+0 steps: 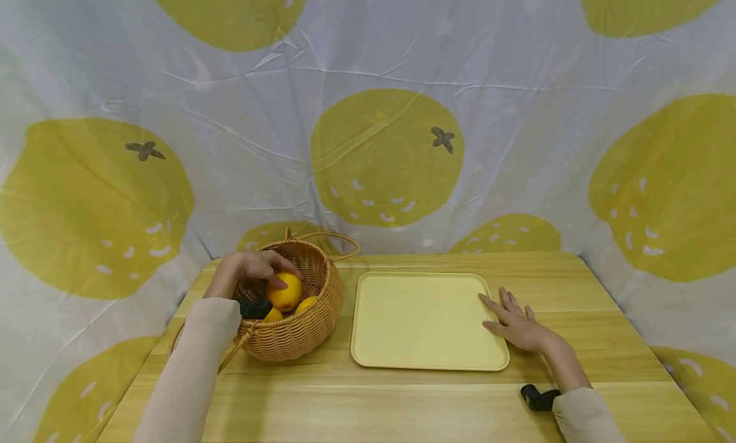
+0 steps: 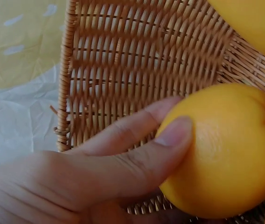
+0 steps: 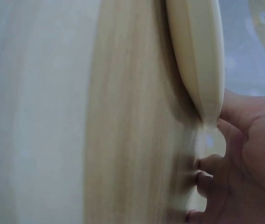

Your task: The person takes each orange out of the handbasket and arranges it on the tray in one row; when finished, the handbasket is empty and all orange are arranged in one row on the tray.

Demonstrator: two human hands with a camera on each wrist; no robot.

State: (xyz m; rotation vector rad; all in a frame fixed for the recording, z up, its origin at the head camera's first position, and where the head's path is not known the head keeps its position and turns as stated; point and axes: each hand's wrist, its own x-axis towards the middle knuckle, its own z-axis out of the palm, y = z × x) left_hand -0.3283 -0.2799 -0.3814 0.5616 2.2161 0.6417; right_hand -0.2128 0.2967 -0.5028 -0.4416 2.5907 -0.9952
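Note:
Inside a wicker basket [image 1: 322, 321] at the left of the table, my left hand [image 1: 259, 266] grips an orange [image 1: 285, 293]. The left wrist view shows the thumb [image 2: 174, 135] pressed on the near side of that orange [image 2: 226, 149], with other fingers partly hidden behind it. More oranges [image 1: 306, 303] lie in the basket under and beside it. My right hand [image 1: 520, 326] lies with spread fingers at the right edge of a pale yellow rectangular tray [image 1: 425, 321]. In the right wrist view the thumb is by the tray rim [image 3: 202, 60] and the other fingertips touch the table.
The basket's thin handle [image 1: 345, 245] sticks out at its back right, and another handle [image 1: 236, 347] hangs at its front. Basket and tray stand side by side on a wooden table [image 1: 368, 408]. A lemon-print cloth [image 1: 379, 53] hangs behind and at both sides.

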